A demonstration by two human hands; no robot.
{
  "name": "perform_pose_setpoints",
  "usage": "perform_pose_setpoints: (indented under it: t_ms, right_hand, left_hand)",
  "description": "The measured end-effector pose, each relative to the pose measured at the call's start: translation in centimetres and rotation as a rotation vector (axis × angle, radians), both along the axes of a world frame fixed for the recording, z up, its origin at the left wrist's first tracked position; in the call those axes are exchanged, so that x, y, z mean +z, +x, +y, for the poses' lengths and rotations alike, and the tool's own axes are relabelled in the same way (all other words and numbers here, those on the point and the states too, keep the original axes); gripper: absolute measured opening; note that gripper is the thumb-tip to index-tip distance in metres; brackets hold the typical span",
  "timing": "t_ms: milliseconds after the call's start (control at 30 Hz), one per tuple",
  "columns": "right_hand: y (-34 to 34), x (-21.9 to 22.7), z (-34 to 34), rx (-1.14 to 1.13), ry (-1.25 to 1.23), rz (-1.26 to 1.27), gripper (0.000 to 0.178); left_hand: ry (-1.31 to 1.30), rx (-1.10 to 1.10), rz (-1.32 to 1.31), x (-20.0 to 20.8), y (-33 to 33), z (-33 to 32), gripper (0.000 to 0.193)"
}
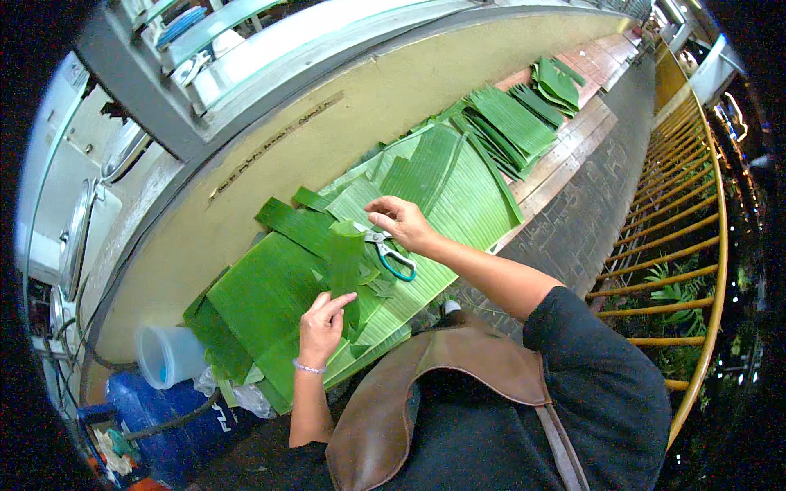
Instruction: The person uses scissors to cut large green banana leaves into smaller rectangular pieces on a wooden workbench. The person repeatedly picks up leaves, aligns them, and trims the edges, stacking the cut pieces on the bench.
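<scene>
In my left hand (322, 327), with a beaded bracelet at its wrist, is the lower end of a narrow banana leaf piece (345, 263) that stands up between my hands. Its index finger stretches across the leaf. My right hand (401, 224) hovers just right of the piece's upper end, fingers bent and apart, with nothing visible in them. Right below it, scissors (398, 263) with teal-edged handles rest on the leaves; their blades are partly hidden. Large banana leaf sheets (274, 290) lie spread beneath both hands, with small cut scraps (378, 288) near the scissors.
Stacked cut leaves (512, 123) lie farther along the tiled ledge (565, 164), beside a yellowish wall (270, 155). At left stand a translucent tub (168, 358) and a blue drum (168, 425). A yellow railing (712, 245) borders the paved walkway (573, 217) on the right.
</scene>
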State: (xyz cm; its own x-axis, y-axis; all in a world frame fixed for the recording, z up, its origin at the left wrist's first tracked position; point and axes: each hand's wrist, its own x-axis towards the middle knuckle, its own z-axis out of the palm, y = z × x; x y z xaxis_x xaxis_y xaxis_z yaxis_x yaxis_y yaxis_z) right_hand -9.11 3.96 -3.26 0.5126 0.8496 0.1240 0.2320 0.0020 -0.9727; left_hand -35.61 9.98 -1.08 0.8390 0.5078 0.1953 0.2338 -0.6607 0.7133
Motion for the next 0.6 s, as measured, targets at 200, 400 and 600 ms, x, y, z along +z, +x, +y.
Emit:
perform_pose_setpoints:
  t_ms: [200,400,600]
  right_hand:
    - [1.9,5.0,-4.9,-0.085,0.136,-0.615,0.024]
    - [10.1,4.1,-9.9,-0.076,0.024,-0.564,0.026]
    - [20.6,0.8,-15.4,-0.058,-0.318,0.562,0.032]
  left_hand:
    - [0.244,-0.113,0.038,0.7,5.7,-1.2,0.039]
    - [0.410,-0.162,0.140,1.4,14.2,-3.8,0.037]
    - [0.505,-0.249,0.126,2.3,25.4,-8.3,0.028]
